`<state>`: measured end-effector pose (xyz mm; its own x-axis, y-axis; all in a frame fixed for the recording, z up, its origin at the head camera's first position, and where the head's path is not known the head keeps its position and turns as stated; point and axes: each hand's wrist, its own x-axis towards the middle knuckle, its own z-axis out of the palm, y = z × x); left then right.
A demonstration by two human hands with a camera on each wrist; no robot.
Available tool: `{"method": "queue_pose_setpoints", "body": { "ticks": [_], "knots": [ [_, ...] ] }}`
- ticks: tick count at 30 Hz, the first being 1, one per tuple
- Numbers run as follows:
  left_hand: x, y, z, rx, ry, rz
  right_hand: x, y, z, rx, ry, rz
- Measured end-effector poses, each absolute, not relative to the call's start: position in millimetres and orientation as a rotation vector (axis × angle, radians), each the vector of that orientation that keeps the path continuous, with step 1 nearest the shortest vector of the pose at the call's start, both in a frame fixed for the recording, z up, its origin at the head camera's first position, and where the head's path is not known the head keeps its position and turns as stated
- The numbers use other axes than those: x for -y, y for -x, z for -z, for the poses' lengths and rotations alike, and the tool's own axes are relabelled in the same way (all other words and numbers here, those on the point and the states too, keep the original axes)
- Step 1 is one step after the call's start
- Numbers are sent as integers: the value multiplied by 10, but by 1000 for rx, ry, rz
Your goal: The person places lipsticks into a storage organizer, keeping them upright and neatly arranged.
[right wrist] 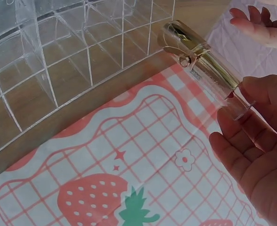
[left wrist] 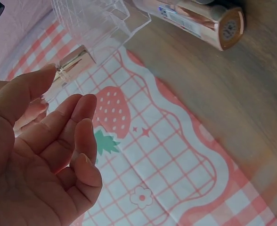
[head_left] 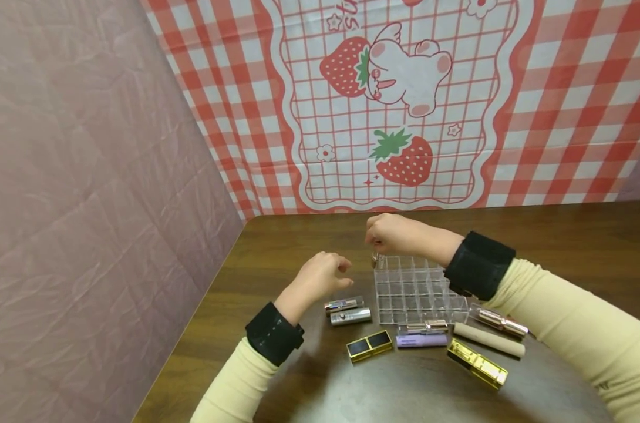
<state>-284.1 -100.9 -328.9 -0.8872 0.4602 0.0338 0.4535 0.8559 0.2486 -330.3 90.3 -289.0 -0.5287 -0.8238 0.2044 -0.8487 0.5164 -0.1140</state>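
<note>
In the right wrist view, my right hand (right wrist: pixel 261 136) pinches a lipstick (right wrist: pixel 202 66) by its clear end, its gold end tilted toward the organizer. The clear lipstick organizer (head_left: pixel 404 288) stands on the table with a grid of compartments, and the head view shows my right hand (head_left: pixel 391 232) above its back left corner. My left hand (head_left: pixel 320 273) hovers left of the organizer, fingers loosely bent and holding nothing. Below it lie a silver tube (head_left: pixel 350 317) and another lipstick (head_left: pixel 342 305) with a clear end.
In front of the organizer lie a black-and-gold lipstick (head_left: pixel 370 346), a lilac tube (head_left: pixel 421 341), a clear-and-rose-gold tube (head_left: pixel 425 326), a gold case (head_left: pixel 477 364), a beige tube (head_left: pixel 489 339) and a rose-gold lipstick (head_left: pixel 501 322). A strawberry-print cloth (head_left: pixel 404 194) hangs behind the table.
</note>
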Motion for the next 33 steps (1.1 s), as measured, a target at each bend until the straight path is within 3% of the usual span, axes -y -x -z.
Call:
{"method": "queue_pose_setpoints", "body": {
  "ticks": [33],
  "knots": [
    [1180,2856,3516,-2979,-653,-333,-805,3356,3101,2732,-1444,-184]
  ]
}}
